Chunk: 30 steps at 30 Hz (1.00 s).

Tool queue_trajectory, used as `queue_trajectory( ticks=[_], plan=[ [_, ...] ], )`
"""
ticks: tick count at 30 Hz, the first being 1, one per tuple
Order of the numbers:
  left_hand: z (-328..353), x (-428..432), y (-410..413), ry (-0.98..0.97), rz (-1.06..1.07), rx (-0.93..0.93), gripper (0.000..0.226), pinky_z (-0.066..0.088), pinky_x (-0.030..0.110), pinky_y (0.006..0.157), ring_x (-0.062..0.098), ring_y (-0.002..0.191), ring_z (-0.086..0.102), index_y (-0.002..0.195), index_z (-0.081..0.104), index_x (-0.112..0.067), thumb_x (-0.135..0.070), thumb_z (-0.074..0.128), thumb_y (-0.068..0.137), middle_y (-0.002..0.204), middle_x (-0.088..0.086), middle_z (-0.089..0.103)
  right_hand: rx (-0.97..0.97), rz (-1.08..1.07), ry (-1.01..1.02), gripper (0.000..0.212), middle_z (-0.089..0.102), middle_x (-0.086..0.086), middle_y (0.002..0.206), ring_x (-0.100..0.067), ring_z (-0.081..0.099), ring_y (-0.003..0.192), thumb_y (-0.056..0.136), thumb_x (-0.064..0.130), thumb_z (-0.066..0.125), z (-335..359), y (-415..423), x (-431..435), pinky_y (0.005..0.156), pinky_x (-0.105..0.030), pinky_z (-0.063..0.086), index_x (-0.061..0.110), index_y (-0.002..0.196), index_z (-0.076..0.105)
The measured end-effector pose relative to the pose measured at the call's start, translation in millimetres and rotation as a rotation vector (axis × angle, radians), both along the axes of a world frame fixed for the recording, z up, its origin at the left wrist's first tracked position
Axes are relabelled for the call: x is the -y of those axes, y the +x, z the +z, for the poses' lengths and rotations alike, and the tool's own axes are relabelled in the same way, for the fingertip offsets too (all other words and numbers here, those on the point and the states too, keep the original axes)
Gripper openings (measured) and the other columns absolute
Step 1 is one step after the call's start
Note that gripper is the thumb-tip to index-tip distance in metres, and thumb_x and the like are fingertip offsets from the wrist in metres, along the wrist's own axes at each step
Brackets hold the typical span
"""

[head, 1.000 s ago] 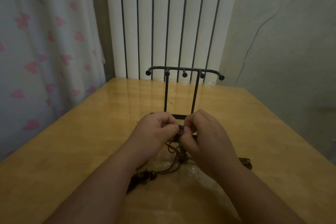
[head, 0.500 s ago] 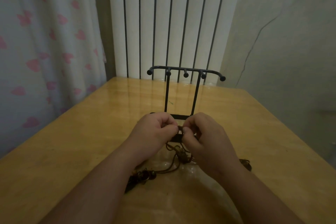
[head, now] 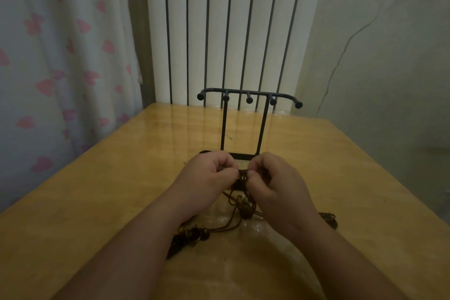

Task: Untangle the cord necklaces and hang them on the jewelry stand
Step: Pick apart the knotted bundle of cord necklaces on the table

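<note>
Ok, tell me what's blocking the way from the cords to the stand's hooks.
Nothing visible. The left hand and right hand pinch the tangled cord necklaces just in front of the jewelry stand; its hooks are bare, the air before them open.

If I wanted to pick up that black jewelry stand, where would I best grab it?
Probably the right upright post, from the right side. On the jewelry stand both posts are bare, straight and thin, while the top bar carries knobbed pegs, and the left hand and right hand, holding the cord necklaces, crowd the front of its base.
</note>
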<state>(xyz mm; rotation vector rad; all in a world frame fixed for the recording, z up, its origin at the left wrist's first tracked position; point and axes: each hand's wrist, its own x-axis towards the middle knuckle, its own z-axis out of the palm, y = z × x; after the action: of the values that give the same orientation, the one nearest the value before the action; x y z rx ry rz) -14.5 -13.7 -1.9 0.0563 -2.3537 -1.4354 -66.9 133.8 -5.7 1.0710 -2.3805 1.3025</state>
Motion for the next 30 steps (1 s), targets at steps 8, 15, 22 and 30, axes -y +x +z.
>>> queue_trajectory(
  ticks=[8,15,22,30],
  plan=[
    [0.9,-0.4,0.2,-0.005,0.027,-0.005,0.019,0.046,0.026,0.06,0.004,0.061,0.052,0.072,0.062,-0.027,-0.019,0.058,0.088,0.062,-0.01,0.056,0.073,-0.004,-0.081,0.005,0.057,0.012,0.076,-0.001,0.053,0.065,0.085,0.033,0.058,-0.8,-3.6,-3.0,0.054,-0.016,0.045,0.033,0.089,0.062],
    [0.0,0.5,1.3,-0.039,0.033,0.016,0.02,0.042,0.024,0.061,-0.002,0.058,0.049,0.072,0.061,-0.028,-0.02,0.057,0.089,0.06,-0.013,0.056,0.098,-0.011,-0.008,0.012,0.065,0.014,0.076,0.001,0.059,0.073,0.092,0.028,0.06,1.4,-3.5,-2.3,0.059,-0.016,0.05,0.037,0.086,0.064],
    [0.4,0.2,0.6,0.056,0.041,0.021,0.017,0.039,0.019,0.057,-0.004,0.051,0.05,0.077,0.065,-0.024,-0.026,0.057,0.092,0.056,-0.013,0.058,0.183,-0.006,-0.068,0.01,0.068,0.012,0.08,0.003,0.063,0.078,0.093,0.026,0.058,1.2,-4.7,-2.7,0.066,-0.015,0.053,0.031,0.093,0.067],
    [1.7,-3.3,0.2,0.193,0.012,0.073,0.021,0.041,0.029,0.059,0.01,0.059,0.051,0.076,0.064,-0.02,-0.017,0.054,0.094,0.06,-0.005,0.06,0.36,0.066,-0.171,0.014,0.06,-0.007,0.075,-0.022,0.055,0.067,0.093,0.017,0.049,6.0,1.8,-0.3,0.067,-0.049,0.052,0.017,0.083,0.059]
  ],
)
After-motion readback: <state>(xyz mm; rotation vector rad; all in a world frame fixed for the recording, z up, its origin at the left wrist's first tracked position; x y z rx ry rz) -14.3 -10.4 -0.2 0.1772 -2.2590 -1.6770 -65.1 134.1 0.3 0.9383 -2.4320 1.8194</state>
